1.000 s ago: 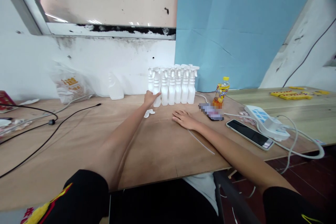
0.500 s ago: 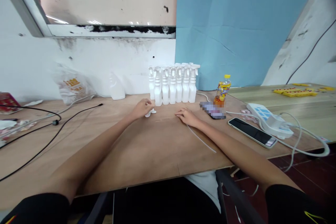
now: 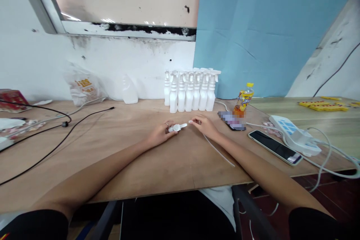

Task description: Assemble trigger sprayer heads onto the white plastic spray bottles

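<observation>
My left hand (image 3: 161, 134) is closed on a white spray head (image 3: 176, 128), low over the wooden table, with its narrow end pointing right. Just right of it, my right hand (image 3: 204, 124) pinches the end of a thin translucent tube (image 3: 219, 151), which trails out below the hand toward the table's front edge. The spray head and the tube end are close but apart. Behind both hands stand several white spray bottles (image 3: 189, 95) in a tight group.
A lone white bottle (image 3: 129, 90) and a plastic bag (image 3: 86, 87) stand by the wall. On the right are a drink bottle (image 3: 244, 99), two phones, one of them here (image 3: 274, 147), and a power strip (image 3: 295, 135). Black cables (image 3: 71, 129) cross the table (image 3: 123, 172) at left.
My left hand has moved right and nearer, and now holds the white spray head that lay beside it. My right hand has stayed about where it was, with the tube. The view has shifted slightly.
</observation>
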Demonstrator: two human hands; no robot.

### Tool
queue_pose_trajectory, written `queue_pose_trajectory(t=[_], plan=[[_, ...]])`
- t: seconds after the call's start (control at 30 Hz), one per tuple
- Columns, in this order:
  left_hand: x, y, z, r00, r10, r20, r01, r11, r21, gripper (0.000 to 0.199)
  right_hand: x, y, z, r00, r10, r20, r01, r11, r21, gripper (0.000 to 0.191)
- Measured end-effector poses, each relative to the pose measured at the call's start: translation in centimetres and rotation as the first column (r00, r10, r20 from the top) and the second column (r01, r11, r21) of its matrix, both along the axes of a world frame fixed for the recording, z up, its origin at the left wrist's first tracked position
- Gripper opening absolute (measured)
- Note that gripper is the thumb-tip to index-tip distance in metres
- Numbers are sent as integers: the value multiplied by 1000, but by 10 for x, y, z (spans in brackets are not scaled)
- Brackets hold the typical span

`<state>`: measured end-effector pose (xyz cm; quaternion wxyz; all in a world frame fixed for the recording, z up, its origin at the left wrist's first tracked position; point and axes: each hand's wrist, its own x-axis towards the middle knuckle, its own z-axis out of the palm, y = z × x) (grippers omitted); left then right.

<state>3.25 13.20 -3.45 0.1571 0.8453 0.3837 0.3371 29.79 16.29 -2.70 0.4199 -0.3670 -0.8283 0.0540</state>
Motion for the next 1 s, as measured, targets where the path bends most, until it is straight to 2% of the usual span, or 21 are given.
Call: queue_pose_trajectory(t=[0.1,0.2,0.3,0.4,0.47,0.6,0.7,0.77,1.0], plan=[[14,-14,1,996,0,95,13,991,-133,40,-7,-16,9,996,92,2,-90,976,197,18],[19,-17,0,988,-54,143,84,972,-220,44,-13,-26,11,973,207,101,-227,933,279,23],[19,-15,-2,958,-116,261,186,947,-261,54,-16,-31,8,906,354,230,-395,904,164,28],[18,-14,-3,933,-147,329,240,935,-263,62,-15,-33,6,885,398,241,-419,907,42,35],[17,-15,-3,947,-145,286,212,952,-220,58,-14,-33,6,894,394,214,-405,914,9,34],[15,-19,-1,999,-48,3,48,998,-45,28,-13,-30,5,900,385,206,-389,921,-23,24],[11,-21,1,987,-49,-152,55,998,36,35,-15,-28,5,899,371,233,-371,928,-47,27],[9,-20,1,983,-44,-177,52,998,45,40,-16,-28,5,904,368,217,-363,930,-64,24],[10,-19,2,990,-33,-139,37,999,26,31,-18,-28,6,906,402,133,-385,913,-138,21]])
